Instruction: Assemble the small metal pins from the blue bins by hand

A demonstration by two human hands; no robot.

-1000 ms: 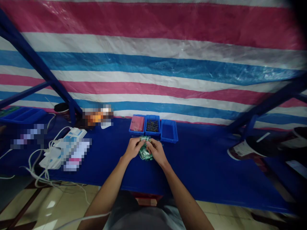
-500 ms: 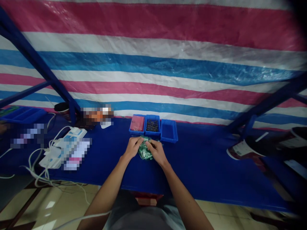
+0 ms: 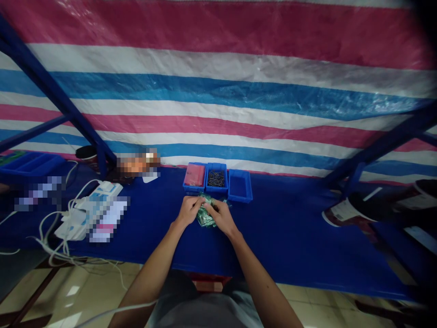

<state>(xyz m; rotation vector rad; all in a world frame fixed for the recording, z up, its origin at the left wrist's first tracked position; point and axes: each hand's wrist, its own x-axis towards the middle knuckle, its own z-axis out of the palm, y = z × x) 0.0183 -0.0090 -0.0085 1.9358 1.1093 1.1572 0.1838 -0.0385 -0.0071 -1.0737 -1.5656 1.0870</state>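
My left hand (image 3: pixel 189 210) and my right hand (image 3: pixel 220 214) meet over a small clear bag of green parts (image 3: pixel 205 217) on the blue table (image 3: pixel 293 232). Both hands have their fingers pinched on the bag's top. Just behind the bag stand three small blue bins: the left bin (image 3: pixel 194 176) holds pink bags, the middle bin (image 3: pixel 216 177) holds dark screws, and the right bin (image 3: pixel 240 186) looks empty.
White power strips and cables (image 3: pixel 85 214) lie at the left. A larger blue tray (image 3: pixel 29 164) sits far left. Dark cups lie tipped at the right (image 3: pixel 355 209). A striped tarpaulin (image 3: pixel 218 86) and blue frame bars (image 3: pixel 51 91) close off the back.
Both hands stay on the bag and have shifted slightly closer together at its top. Nothing else has moved.
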